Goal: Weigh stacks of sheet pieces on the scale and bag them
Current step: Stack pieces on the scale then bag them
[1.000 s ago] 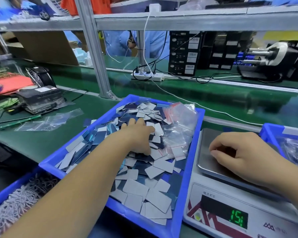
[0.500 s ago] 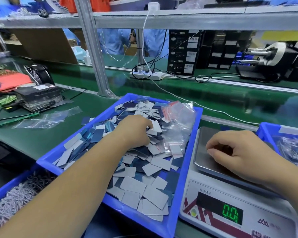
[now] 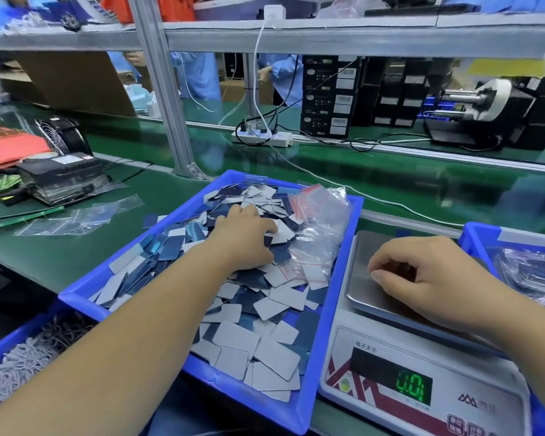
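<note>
Left hand (image 3: 244, 237): reaches into the blue tray (image 3: 337, 306), palm down on the heap around the tray's middle, toward 12 o'clock. Fingers are bent down into the pieces; whether they've actually pinched any I can't tell, the tips are buried.

Right hand (image 3: 431, 278): hangs over the scale (image 3: 422, 350) at 3 o'clock from the tray. Fingers curl loosely inward, thumb tucked below them. Can't make out anything held in there, the inside is in shadow.

Sheet pieces (image 3: 265, 322): a loose heap of grey and dark blue rounded rectangles filling the tray, all overlapping, no neat stack showing.

Bags (image 3: 320, 221): a crumpled bunch of clear little bags with red strips, lying on the pieces at the tray's 1 o'clock corner, just beside the left hand.

Scale: sits right against the tray's 3 o'clock side. The steel pan (image 3: 368, 278) shows bare metal wherever the hand doesn't cover it. Green display (image 3: 413, 388) reads 0.0-something, last digit kinda fuzzy.

Second tray (image 3: 479, 240): at 3 o'clock from the scale, blue too, with clear bags (image 3: 529, 272) piled in it.

Third tray (image 3: 16, 338): at 8 o'clock, full of tangled whitish cords (image 3: 19, 363).

Bench (image 3: 60, 253): green mat; loose clear bags (image 3: 76, 215) at 10 o'clock, a black box (image 3: 62, 176) behind them.
</note>
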Action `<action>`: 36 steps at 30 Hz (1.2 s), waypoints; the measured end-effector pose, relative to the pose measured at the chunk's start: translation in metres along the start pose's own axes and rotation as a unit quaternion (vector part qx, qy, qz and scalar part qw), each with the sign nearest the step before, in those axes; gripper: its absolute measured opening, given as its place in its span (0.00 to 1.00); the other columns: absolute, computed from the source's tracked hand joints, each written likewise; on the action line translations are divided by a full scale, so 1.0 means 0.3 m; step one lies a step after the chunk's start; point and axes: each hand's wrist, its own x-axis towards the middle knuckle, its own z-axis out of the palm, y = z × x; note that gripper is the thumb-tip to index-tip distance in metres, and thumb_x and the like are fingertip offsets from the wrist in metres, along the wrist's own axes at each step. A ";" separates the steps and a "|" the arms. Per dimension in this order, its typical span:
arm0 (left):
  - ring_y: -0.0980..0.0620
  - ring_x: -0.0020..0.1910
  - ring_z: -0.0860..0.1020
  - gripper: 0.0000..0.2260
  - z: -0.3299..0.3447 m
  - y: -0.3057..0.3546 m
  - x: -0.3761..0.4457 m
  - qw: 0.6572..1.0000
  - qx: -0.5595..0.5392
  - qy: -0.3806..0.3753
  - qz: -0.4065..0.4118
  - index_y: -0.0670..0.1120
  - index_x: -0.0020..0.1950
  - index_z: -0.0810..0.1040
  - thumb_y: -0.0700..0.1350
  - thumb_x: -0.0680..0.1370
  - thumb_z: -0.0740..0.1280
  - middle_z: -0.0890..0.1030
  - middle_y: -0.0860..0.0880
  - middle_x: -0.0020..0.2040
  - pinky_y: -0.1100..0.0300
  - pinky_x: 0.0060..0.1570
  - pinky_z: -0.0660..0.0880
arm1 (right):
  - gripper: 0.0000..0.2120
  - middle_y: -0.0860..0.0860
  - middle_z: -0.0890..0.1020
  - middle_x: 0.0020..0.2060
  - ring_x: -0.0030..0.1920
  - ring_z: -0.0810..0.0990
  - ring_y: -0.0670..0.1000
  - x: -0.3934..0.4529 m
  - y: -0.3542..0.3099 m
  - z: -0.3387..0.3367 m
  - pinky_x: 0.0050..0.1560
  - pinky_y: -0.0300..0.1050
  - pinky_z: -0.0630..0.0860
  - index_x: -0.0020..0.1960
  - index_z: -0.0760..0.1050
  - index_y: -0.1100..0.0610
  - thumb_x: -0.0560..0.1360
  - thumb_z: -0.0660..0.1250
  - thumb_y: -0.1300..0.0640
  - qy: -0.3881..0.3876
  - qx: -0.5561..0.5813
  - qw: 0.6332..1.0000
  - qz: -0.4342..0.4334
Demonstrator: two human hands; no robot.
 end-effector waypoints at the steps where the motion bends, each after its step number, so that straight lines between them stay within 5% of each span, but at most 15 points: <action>1: 0.44 0.64 0.64 0.26 0.011 0.005 0.000 1.000 0.007 -0.006 0.004 0.59 0.70 0.70 0.56 0.72 0.69 0.68 0.49 0.63 0.46 0.60 0.64 | 0.05 0.38 0.81 0.35 0.43 0.79 0.43 0.001 0.000 0.001 0.43 0.34 0.72 0.42 0.82 0.51 0.73 0.72 0.60 -0.002 0.001 1.000 0.001; 8: 0.43 0.77 0.51 0.37 0.015 0.033 0.037 0.995 0.054 -0.021 0.078 0.59 0.79 0.57 0.53 0.72 0.71 0.53 0.49 0.80 0.40 0.71 0.54 | 0.05 0.39 0.82 0.35 0.42 0.79 0.43 0.008 0.003 0.010 0.42 0.33 0.72 0.42 0.82 0.51 0.73 0.72 0.60 -0.012 0.005 1.000 0.012; 11: 0.46 0.78 0.55 0.36 0.015 0.029 0.043 0.994 0.030 -0.044 0.093 0.57 0.80 0.57 0.52 0.74 0.69 0.55 0.51 0.81 0.41 0.73 0.54 | 0.06 0.38 0.81 0.35 0.42 0.78 0.41 0.005 -0.001 0.004 0.42 0.30 0.71 0.42 0.82 0.50 0.73 0.72 0.60 -0.014 0.005 1.000 0.014; 16: 0.47 0.73 0.64 0.33 0.018 0.016 0.045 0.996 0.007 0.003 0.089 0.56 0.77 0.64 0.55 0.73 0.71 0.65 0.53 0.75 0.44 0.67 0.60 | 0.06 0.39 0.81 0.35 0.41 0.78 0.42 0.008 -0.002 0.005 0.41 0.28 0.70 0.42 0.82 0.51 0.73 0.72 0.62 -0.016 0.000 1.000 0.010; 23: 0.48 0.58 0.66 0.19 0.016 0.000 0.026 0.996 -0.033 0.036 0.075 0.56 0.56 0.67 0.53 0.71 0.73 0.68 0.54 0.58 0.51 0.52 0.62 | 0.06 0.38 0.81 0.35 0.42 0.79 0.41 0.006 0.001 0.004 0.41 0.28 0.70 0.42 0.82 0.50 0.73 0.72 0.61 -0.013 0.000 1.000 0.013; 31: 0.45 0.59 0.66 0.22 -0.011 -0.019 0.005 0.997 -0.076 -0.015 0.028 0.58 0.67 0.71 0.55 0.74 0.72 0.74 0.50 0.56 0.49 0.59 0.64 | 0.05 0.38 0.81 0.35 0.42 0.78 0.40 0.007 -0.003 0.003 0.42 0.27 0.70 0.42 0.82 0.51 0.73 0.72 0.61 -0.019 -0.006 1.000 0.009; 36: 0.48 0.53 0.68 0.12 -0.005 -0.033 0.005 0.993 -0.101 -0.008 0.063 0.53 0.52 0.79 0.57 0.75 0.73 0.79 0.51 0.48 0.52 0.51 0.62 | 0.05 0.38 0.81 0.35 0.42 0.78 0.40 0.008 -0.003 0.003 0.41 0.27 0.70 0.42 0.82 0.50 0.73 0.72 0.60 -0.016 -0.005 1.000 0.013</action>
